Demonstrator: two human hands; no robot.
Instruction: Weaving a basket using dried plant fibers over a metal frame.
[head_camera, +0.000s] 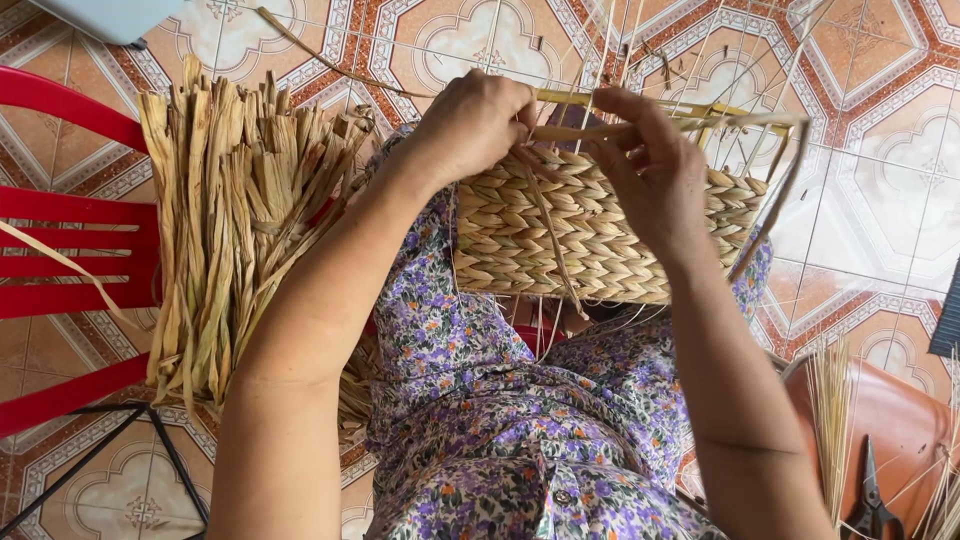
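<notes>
Resting across the person's lap, a half-woven basket (600, 235) of dried, straw-coloured fibre shows rows of plump, plaited braid, each strand flattened and slightly glossy. Thin pale stakes rise from its upper edge and fan out unwoven. The left hand (475, 125) sits on the basket's upper left corner with its fingers (515, 105) curled tight over the rim, pinching a flat dried strand (620, 130) against the weave. The right hand (655, 165) lies over the basket's upper middle, its fingers (625, 105) hooked around the same strand, which runs on past the basket's right end as a stiff, ribbon-like loop. A loose twisted fibre trails down the basket's face from between the hands.

Left of the basket, a thick bundle of dried leaf strips (235, 220) lies on a red plastic chair (70, 240) with slatted bars; the strips are broad, papery and creased, with ragged cut ends pointing away from the person. Below the basket, the lap is covered by a floral dress (500, 430) of soft cloth printed in purple, green and orange. Beyond the basket spreads a tiled floor (880, 190) of glazed terracotta and cream with ornate curling patterns. To the basket's lower right, a smooth brown leather-like cushion (900, 420) carries dark metal scissors (872, 495) and a sheaf of fine straw stalks (832, 420).
</notes>
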